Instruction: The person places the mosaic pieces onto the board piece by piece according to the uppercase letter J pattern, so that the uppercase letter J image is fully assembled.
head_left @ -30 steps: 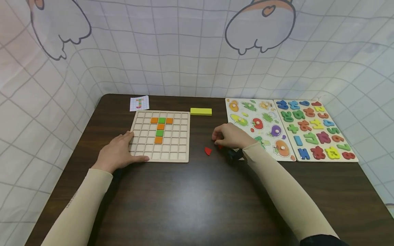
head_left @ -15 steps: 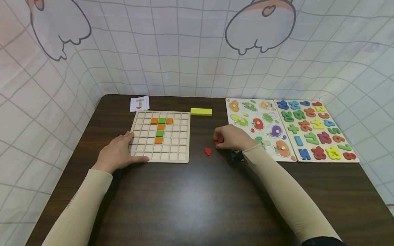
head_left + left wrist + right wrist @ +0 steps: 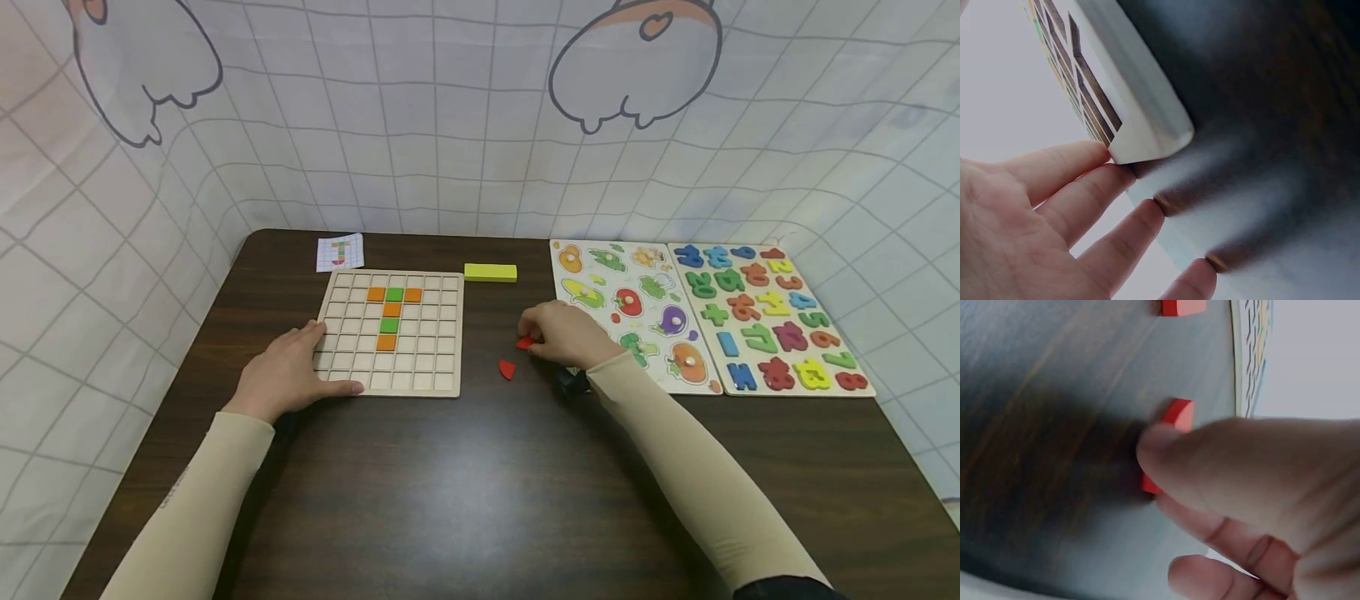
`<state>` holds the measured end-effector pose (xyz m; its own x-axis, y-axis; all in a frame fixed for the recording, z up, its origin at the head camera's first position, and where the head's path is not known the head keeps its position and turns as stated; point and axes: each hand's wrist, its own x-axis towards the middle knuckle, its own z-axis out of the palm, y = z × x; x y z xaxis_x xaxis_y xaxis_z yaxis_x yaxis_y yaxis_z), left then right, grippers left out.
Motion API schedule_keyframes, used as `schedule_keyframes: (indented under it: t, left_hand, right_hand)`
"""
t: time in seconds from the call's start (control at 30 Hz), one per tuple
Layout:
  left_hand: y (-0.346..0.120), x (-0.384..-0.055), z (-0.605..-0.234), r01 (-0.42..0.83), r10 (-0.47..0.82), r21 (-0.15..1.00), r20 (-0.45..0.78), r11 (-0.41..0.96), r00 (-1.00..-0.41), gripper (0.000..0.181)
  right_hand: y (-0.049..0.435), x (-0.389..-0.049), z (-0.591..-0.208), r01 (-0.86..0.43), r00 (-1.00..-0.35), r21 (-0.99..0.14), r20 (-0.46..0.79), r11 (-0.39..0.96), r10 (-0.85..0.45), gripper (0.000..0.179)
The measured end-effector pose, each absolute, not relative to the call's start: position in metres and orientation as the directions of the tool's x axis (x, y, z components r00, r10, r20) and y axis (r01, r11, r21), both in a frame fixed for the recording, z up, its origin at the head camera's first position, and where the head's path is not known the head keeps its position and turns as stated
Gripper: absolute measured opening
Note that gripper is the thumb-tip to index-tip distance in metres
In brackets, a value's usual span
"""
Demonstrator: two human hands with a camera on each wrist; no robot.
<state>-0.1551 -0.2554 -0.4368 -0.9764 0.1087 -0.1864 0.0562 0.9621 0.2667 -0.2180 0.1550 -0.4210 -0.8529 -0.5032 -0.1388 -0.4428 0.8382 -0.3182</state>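
Observation:
My left hand (image 3: pixel 285 375) rests at the lower left corner of a wooden grid board (image 3: pixel 427 382), fingers along its left side and thumb on its front edge. In the left wrist view its fingers (image 3: pixel 1088 187) are spread, the foremost touching the board's corner. Orange and green square tiles (image 3: pixel 391 309) make a T shape on the grid. Right of the board, my right hand (image 3: pixel 564 333) pinches a red quarter-circle tile (image 3: pixel 524 342) at the tabletop; its thumb (image 3: pixel 1179 450) covers the tile's middle. A second red tile (image 3: pixel 507 369) lies nearby.
Behind the board lies a pattern card (image 3: pixel 340 252), with a yellow bar (image 3: pixel 491 272) to its right. A vegetable puzzle board (image 3: pixel 615 258) and a character puzzle board (image 3: pixel 750 333) fill the right side. A dark object (image 3: pixel 573 381) sits under my right wrist.
My right hand's fingers have shifted slightly around the red tile, which shows more now and sits a little farther left. The left hand and the board have stayed put.

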Motion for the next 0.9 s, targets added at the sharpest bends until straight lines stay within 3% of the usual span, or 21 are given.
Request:
schedule_keyframes:
  t: [0.4, 0.7, 0.9]
  left_hand:
    - [-0.255, -0.155, -0.436, 0.05, 0.104, 0.268, -0.191, 0.962, -0.976, 0.132]
    - [-0.257, -0.154, -0.436, 0.048, 0.1, 0.268, -0.187, 0.962, -0.977, 0.132]
    - [-0.256, -0.154, -0.436, 0.055, 0.107, 0.266, -0.182, 0.962, -0.978, 0.131]
  right_hand:
    - [0.144, -0.212, -0.424, -0.385, -0.915, -0.217, -0.034, 0.897, -0.402, 0.022]
    - [0.135, -0.219, -0.43, -0.361, -0.921, -0.237, -0.057, 0.902, -0.384, 0.012]
    - [0.125, -0.221, -0.427, -0.385, -0.914, -0.235, -0.034, 0.892, -0.403, 0.015]
